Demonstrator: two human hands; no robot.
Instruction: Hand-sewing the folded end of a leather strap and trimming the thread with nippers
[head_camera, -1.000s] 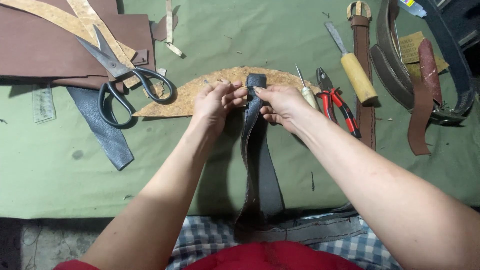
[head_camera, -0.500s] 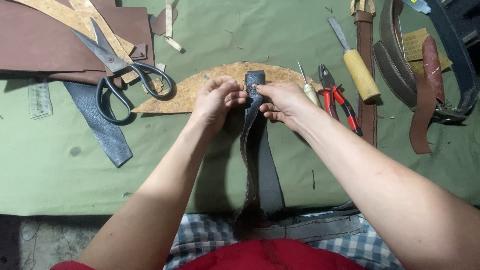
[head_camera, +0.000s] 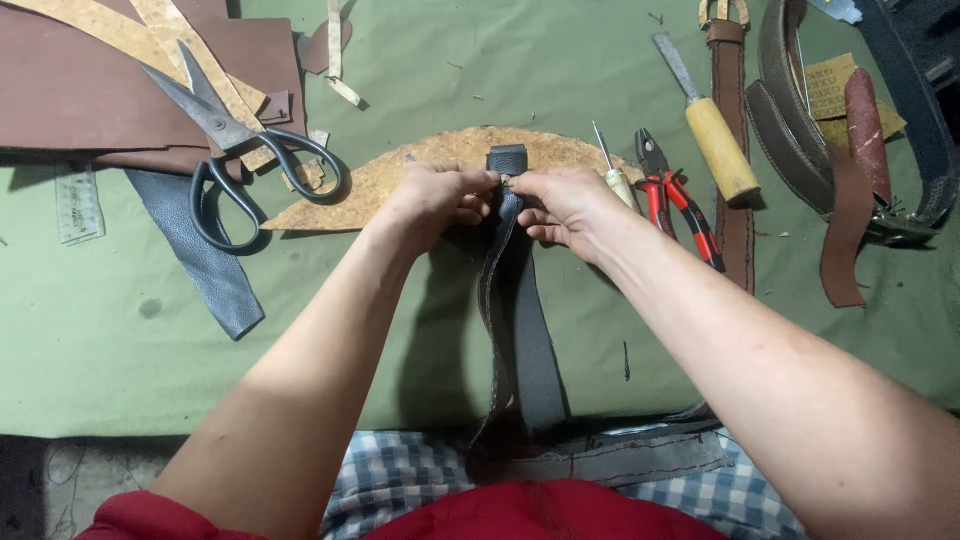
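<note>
We're pinching the dark leather strap (head_camera: 515, 300) near its top end, left hand (head_camera: 432, 200) and right hand (head_camera: 560, 203) fingers closed on it, scissors (head_camera: 240, 150) lying left.

Bare forearms, no sleeves past the elbow; short red top sleeve (head_camera: 130, 515) at left, blue-white checked cloth (head_camera: 400, 475) at lap.

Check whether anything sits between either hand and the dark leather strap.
Nothing visible does. The left hand and right hand both already pinch the dark leather strap near its folded end, over the cork piece.
</note>
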